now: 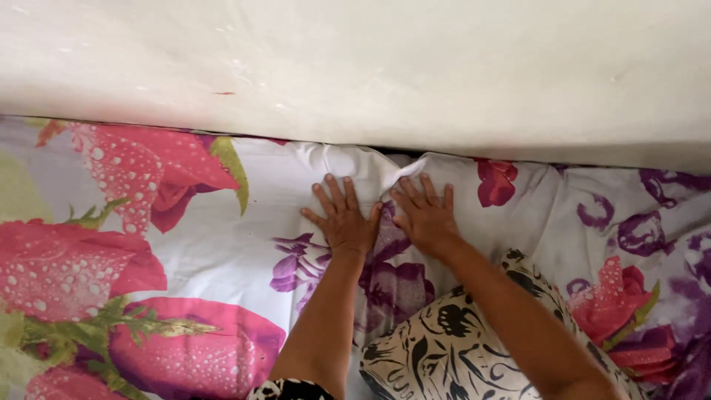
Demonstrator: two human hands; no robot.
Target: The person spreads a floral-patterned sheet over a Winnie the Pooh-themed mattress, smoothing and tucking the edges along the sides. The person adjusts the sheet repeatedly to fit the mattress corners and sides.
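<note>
head view looks straight down onto a bed covered by a floral bedsheet (pixel 222 244), white with large pink roses, green leaves and purple blossoms printed across it. both of the person's hands lie flat on this sheet near its far edge, side by side and almost touching at the thumbs. left hand (pixel 343 218) is open, palm down, fingers spread and pointing toward the wall, pressing on the cloth without gripping anything. right hand (pixel 426 215) is likewise open and flat, fingers fanned out, its fingertips just beside a small raised fold (pixel 404 172) of white fabric that peaks up between the two hands at the sheet's edge. the cloth around the hands shows soft creases running outward.

beyond the fingertips, a pale cream wall (pixel 370 67) fills the upper part of the picture, with a dark narrow gap where the sheet meets it. a few small marks and one tiny red spot show on the wall's surface.

below the right forearm sits a cushion (pixel 459 348) in cream fabric with a black leaf pattern, resting on the sheet and partly hidden by the arm. a scrap of black and white patterned sleeve (pixel 289 389) shows at the bottom edge by the left arm.
</note>
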